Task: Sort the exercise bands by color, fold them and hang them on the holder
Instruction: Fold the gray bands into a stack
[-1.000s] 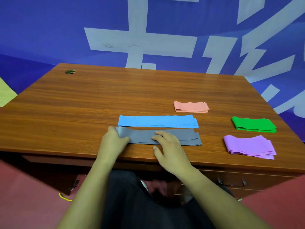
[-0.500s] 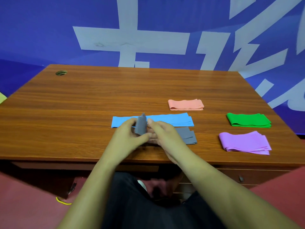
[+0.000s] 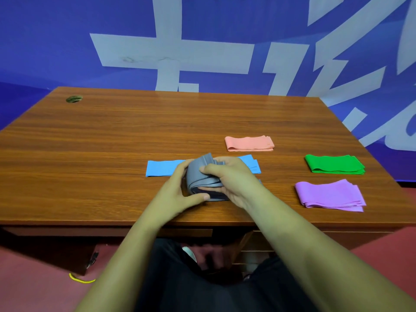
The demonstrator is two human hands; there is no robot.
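The left hand [image 3: 177, 190] curls round the folded end of the grey band [image 3: 198, 176], thumb beneath it. The right hand [image 3: 231, 179] wraps its fingers over the band from the other side, so the band is bunched between them near the desk's [image 3: 112, 143] front edge. Just behind both hands a blue band [image 3: 161, 168] lies flat. Beyond the right hand sits a folded pink band [image 3: 248, 143]. Well to its right are a green band [image 3: 334, 164] and a purple band [image 3: 328, 195].

Both forearms stretched forward, hands close together.
Left hand [image 3: 177, 190] and right hand [image 3: 231, 179] each curl round the folded grey band [image 3: 198, 174] — left thumb along its near edge.
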